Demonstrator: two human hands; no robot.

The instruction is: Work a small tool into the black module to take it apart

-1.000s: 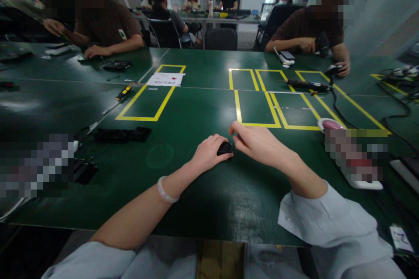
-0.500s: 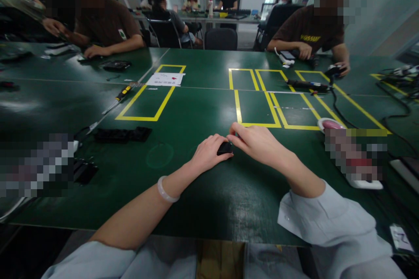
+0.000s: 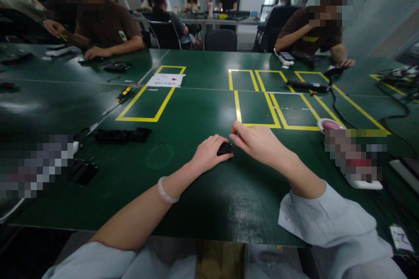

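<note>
My left hand (image 3: 207,154) rests on the green table (image 3: 196,113) with its fingers curled round a small black part (image 3: 224,148), holding it down. My right hand (image 3: 258,144) hovers just to the right of that part, fingers pinched together at its top edge near the yellow tape line; whether anything is in the pinch is too small to make out. A white bangle (image 3: 166,191) sits on my left wrist.
Black trays (image 3: 122,134) and a yellow-handled screwdriver (image 3: 119,98) lie to the left. Yellow tape rectangles (image 3: 262,96) mark the table. A pink dish (image 3: 330,124) and cables (image 3: 340,109) are on the right. Other people sit at the far side.
My right hand dipped to the black part and has lifted slightly again. The person at the far right has pulled a hand back. My left hand has stayed put.
</note>
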